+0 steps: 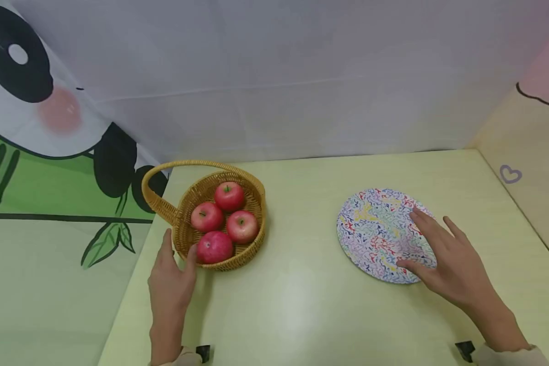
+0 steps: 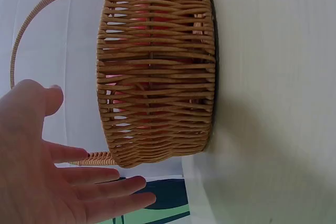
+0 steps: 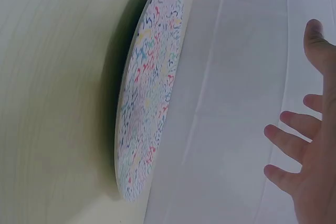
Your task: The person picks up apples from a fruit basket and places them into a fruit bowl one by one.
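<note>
A brown wicker basket (image 1: 183,235) with one tall arched handle (image 1: 157,201) stands at the left of the table. Inside it lie several red apples (image 1: 229,196) and a darker pinkish-red round fruit (image 1: 215,247) nearest me. My left hand (image 1: 173,284) is spread at the basket's near left side, thumb and fingers apart; in the left wrist view the basket's woven wall (image 2: 157,72) faces the palm. A round plate (image 1: 370,239) with a multicoloured squiggle pattern lies at the right. Over its right edge my right hand (image 1: 457,264) hovers with spread fingers, holding nothing.
The pale yellow table (image 1: 297,305) stretches between basket and plate. A whitish cloth wall (image 1: 302,101) rises behind it. At left hangs a cartoon-printed cloth (image 1: 50,183); a beige panel with a drawn heart (image 1: 511,174) borders the right side.
</note>
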A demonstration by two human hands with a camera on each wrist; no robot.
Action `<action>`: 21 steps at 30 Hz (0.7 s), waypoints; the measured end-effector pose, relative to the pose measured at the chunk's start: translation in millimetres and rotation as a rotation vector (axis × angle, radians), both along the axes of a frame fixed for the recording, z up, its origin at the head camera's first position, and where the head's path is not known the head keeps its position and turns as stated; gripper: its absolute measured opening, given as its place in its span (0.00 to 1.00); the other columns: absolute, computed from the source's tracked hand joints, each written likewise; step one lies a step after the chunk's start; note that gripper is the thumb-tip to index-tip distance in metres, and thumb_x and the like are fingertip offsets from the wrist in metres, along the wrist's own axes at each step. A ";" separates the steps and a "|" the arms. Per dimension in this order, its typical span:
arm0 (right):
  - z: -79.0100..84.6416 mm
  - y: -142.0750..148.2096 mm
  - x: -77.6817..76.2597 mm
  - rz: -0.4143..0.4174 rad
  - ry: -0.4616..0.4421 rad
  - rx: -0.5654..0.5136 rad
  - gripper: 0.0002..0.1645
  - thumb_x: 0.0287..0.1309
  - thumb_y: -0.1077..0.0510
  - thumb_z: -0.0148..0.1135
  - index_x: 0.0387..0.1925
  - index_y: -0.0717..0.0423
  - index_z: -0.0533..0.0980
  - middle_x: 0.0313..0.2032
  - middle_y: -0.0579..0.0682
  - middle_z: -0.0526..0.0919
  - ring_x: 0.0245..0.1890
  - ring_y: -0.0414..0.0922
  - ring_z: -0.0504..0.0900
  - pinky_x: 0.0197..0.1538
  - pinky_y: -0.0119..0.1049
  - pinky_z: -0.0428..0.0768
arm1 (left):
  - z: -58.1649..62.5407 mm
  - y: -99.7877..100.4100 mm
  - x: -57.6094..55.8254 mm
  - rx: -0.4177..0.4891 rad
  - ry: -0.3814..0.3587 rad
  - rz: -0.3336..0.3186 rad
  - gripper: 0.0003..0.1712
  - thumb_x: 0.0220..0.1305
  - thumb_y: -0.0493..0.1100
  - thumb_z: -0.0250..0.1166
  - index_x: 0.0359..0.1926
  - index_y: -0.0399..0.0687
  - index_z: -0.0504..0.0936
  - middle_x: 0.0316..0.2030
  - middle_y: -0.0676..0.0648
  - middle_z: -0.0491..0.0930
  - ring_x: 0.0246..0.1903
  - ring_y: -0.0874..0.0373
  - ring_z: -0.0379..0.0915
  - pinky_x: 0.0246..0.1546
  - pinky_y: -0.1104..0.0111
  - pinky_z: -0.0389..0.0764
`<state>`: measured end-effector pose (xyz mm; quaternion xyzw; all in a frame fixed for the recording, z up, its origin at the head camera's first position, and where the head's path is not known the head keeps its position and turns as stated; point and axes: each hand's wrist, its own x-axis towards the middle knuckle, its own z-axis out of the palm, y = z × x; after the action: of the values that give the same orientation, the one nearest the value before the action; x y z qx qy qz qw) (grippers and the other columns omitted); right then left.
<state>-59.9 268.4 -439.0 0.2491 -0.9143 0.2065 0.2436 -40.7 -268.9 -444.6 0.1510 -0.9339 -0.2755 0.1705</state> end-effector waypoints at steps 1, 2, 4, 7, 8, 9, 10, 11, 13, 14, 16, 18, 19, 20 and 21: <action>0.1 -1.3 -0.3 0.006 0.009 -0.005 0.60 0.64 0.17 0.48 0.77 0.60 0.65 0.74 0.58 0.72 0.79 0.26 0.55 0.86 0.41 0.47 | -0.7 1.1 -0.2 0.013 0.006 0.011 0.43 0.76 0.60 0.59 0.82 0.50 0.56 0.73 0.32 0.68 0.64 0.30 0.75 0.57 0.33 0.77; 0.1 -2.6 -0.5 0.010 0.015 -0.008 0.60 0.64 0.17 0.48 0.76 0.60 0.65 0.73 0.58 0.73 0.79 0.28 0.57 0.86 0.41 0.47 | -1.6 2.1 0.0 0.027 0.009 0.023 0.43 0.76 0.60 0.58 0.82 0.49 0.56 0.73 0.32 0.69 0.62 0.30 0.77 0.55 0.34 0.79; -0.4 -5.4 -0.8 0.016 0.016 -0.007 0.60 0.64 0.17 0.48 0.76 0.60 0.66 0.72 0.58 0.74 0.78 0.33 0.64 0.85 0.41 0.48 | -3.6 3.3 1.4 0.059 0.011 0.046 0.42 0.77 0.60 0.57 0.81 0.48 0.58 0.72 0.32 0.70 0.57 0.31 0.80 0.50 0.35 0.82; -1.8 -10.5 -1.6 0.021 0.003 -0.004 0.59 0.64 0.17 0.47 0.77 0.58 0.65 0.72 0.58 0.75 0.76 0.39 0.68 0.85 0.40 0.49 | -7.8 1.6 2.9 0.093 -0.007 0.071 0.41 0.77 0.62 0.56 0.81 0.48 0.59 0.73 0.33 0.70 0.56 0.31 0.81 0.52 0.35 0.80; -1.8 -13.4 -1.7 0.023 -0.006 -0.006 0.59 0.64 0.17 0.47 0.77 0.57 0.65 0.72 0.57 0.75 0.77 0.40 0.68 0.85 0.39 0.48 | -9.2 -0.6 3.0 0.106 -0.022 0.076 0.41 0.77 0.63 0.55 0.81 0.48 0.59 0.73 0.33 0.70 0.56 0.31 0.81 0.53 0.35 0.79; -1.8 -16.2 -1.9 0.026 -0.013 -0.008 0.59 0.64 0.17 0.46 0.77 0.56 0.64 0.72 0.57 0.75 0.77 0.39 0.67 0.85 0.39 0.49 | -10.7 -2.8 2.7 0.117 -0.032 0.081 0.41 0.78 0.63 0.54 0.81 0.48 0.59 0.73 0.34 0.69 0.56 0.31 0.81 0.54 0.34 0.78; -1.7 -19.0 -2.2 0.032 -0.019 -0.012 0.58 0.65 0.17 0.46 0.78 0.56 0.64 0.72 0.57 0.74 0.78 0.37 0.65 0.85 0.38 0.48 | -11.4 -4.9 2.6 0.131 -0.046 0.086 0.41 0.78 0.63 0.54 0.81 0.48 0.58 0.73 0.34 0.69 0.56 0.31 0.81 0.56 0.34 0.76; -1.6 -21.6 -2.4 0.043 -0.020 -0.017 0.58 0.65 0.18 0.47 0.78 0.56 0.64 0.72 0.57 0.74 0.79 0.35 0.63 0.85 0.38 0.48 | -11.9 -7.0 2.1 0.145 -0.062 0.091 0.41 0.78 0.64 0.53 0.81 0.49 0.58 0.74 0.33 0.69 0.57 0.31 0.81 0.57 0.33 0.75; -1.0 -27.2 -3.2 0.065 -0.016 -0.029 0.57 0.66 0.19 0.47 0.77 0.57 0.64 0.72 0.57 0.74 0.79 0.33 0.61 0.85 0.37 0.48 | -12.1 -11.2 1.0 0.181 -0.094 0.095 0.42 0.79 0.65 0.51 0.82 0.49 0.57 0.74 0.33 0.68 0.58 0.31 0.80 0.58 0.34 0.74; -0.5 -30.3 -3.6 0.073 -0.013 -0.034 0.56 0.67 0.19 0.47 0.77 0.57 0.64 0.72 0.57 0.74 0.79 0.33 0.61 0.85 0.37 0.49 | -12.1 -13.3 0.2 0.206 -0.108 0.094 0.42 0.79 0.65 0.50 0.82 0.49 0.56 0.74 0.33 0.68 0.58 0.31 0.80 0.57 0.36 0.76; 0.0 -36.7 -5.1 0.091 -0.014 -0.042 0.55 0.68 0.21 0.48 0.77 0.58 0.65 0.72 0.57 0.75 0.79 0.38 0.64 0.84 0.37 0.51 | -12.3 -17.3 -1.9 0.264 -0.129 0.086 0.42 0.79 0.65 0.49 0.82 0.49 0.54 0.75 0.33 0.67 0.59 0.32 0.80 0.53 0.44 0.83; 1.4 -44.4 -7.2 0.105 -0.029 -0.051 0.54 0.68 0.21 0.48 0.77 0.58 0.65 0.71 0.57 0.75 0.76 0.44 0.69 0.84 0.35 0.52 | -13.7 -21.4 -5.1 0.361 -0.140 0.071 0.43 0.79 0.66 0.50 0.83 0.52 0.53 0.76 0.35 0.66 0.61 0.33 0.78 0.45 0.57 0.88; 2.4 -48.7 -8.6 0.113 -0.042 -0.057 0.54 0.69 0.22 0.48 0.77 0.57 0.65 0.72 0.57 0.75 0.74 0.48 0.71 0.83 0.33 0.51 | -14.7 -23.0 -6.6 0.416 -0.141 0.062 0.43 0.79 0.65 0.50 0.83 0.53 0.52 0.76 0.35 0.65 0.61 0.34 0.77 0.40 0.63 0.89; 3.4 -53.0 -10.0 0.121 -0.052 -0.064 0.54 0.69 0.22 0.48 0.77 0.57 0.65 0.72 0.57 0.75 0.73 0.51 0.72 0.83 0.31 0.51 | -16.0 -24.5 -8.1 0.470 -0.141 0.055 0.43 0.79 0.65 0.50 0.84 0.54 0.51 0.77 0.35 0.63 0.62 0.35 0.76 0.36 0.69 0.88; 4.4 -57.5 -11.5 0.131 -0.059 -0.072 0.53 0.69 0.22 0.48 0.77 0.57 0.65 0.72 0.57 0.74 0.72 0.53 0.73 0.82 0.29 0.51 | -17.0 -25.6 -9.3 0.527 -0.141 0.051 0.42 0.79 0.64 0.51 0.84 0.55 0.50 0.77 0.36 0.62 0.63 0.37 0.75 0.33 0.73 0.87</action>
<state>-71.4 210.8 -434.6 0.2934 -0.8948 0.2622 0.2111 -50.0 -294.5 -461.6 0.2323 -0.8356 -0.4933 0.0670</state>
